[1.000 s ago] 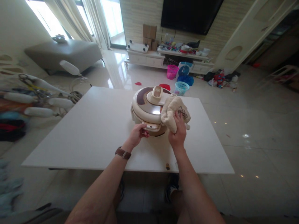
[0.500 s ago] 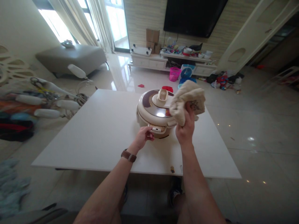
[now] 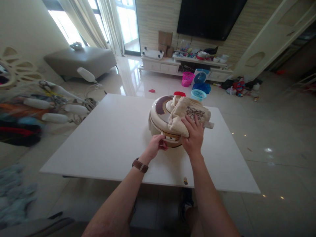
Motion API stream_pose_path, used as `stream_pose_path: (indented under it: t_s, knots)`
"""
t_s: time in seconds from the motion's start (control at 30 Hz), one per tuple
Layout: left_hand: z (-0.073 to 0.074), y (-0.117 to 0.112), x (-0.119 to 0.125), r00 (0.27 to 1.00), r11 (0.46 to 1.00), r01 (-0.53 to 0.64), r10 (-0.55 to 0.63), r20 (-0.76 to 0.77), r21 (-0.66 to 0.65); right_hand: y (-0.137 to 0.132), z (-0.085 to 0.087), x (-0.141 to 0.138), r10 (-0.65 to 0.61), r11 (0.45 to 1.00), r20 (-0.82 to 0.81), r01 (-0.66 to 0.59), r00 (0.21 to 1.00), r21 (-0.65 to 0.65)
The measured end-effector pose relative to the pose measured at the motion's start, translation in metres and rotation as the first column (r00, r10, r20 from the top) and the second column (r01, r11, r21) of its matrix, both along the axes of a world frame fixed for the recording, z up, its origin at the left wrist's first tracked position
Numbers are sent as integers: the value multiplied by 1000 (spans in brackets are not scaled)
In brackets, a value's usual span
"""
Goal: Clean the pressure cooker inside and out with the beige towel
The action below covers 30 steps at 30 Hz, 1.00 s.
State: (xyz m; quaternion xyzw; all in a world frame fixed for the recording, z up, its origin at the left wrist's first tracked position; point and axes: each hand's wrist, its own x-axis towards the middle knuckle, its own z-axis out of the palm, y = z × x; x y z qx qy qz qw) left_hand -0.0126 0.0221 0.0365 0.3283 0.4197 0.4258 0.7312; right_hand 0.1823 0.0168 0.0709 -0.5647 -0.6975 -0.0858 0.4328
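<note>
A cream and brown electric pressure cooker [image 3: 155, 121] stands upright on the white table [image 3: 98, 141], its lid on. My left hand [image 3: 156, 144] is closed at the cooker's front, thumb on top of the jutting front panel and fingers curled beneath. My right hand [image 3: 194, 135] presses a beige cloth [image 3: 182, 112] with dark printing against the right side of the lid, fingers laid over the fabric. The cloth hides much of the lid and part of its knob. A pale tab juts out at right, beside the cloth.
A small sticker [image 3: 185, 181] marks the table's near edge. Left of the table lies a lamp with several white arms [image 3: 56, 117]. Beyond the far edge stand a pink basket [image 3: 187, 79] and a light blue basket [image 3: 198, 94] on the floor, before a white TV cabinet [image 3: 153, 65].
My right hand has brought the cloth down and left onto the lid, its fingers now spread over it. My left hand stays at the cooker's front. The view has shifted slightly.
</note>
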Motion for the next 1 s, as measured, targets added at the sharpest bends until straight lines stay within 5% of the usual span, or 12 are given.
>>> stream_pose_path:
  t_s: [0.2, 0.5, 1.0]
  knots:
    - [-2, 0, 1, 1000, 1000, -11, 11, 7, 2, 2, -16, 12, -48, 990, -234, 78, 971, 118]
    - [-2, 3, 2, 999, 999, -37, 37, 17, -4, -10, -15, 6, 46, 993, -97, -35, 994, 110]
    - [-2, 1, 0, 1000, 1000, -21, 21, 11, -1, -10, -18, -6, -63, 994, -190, 78, 980, 72]
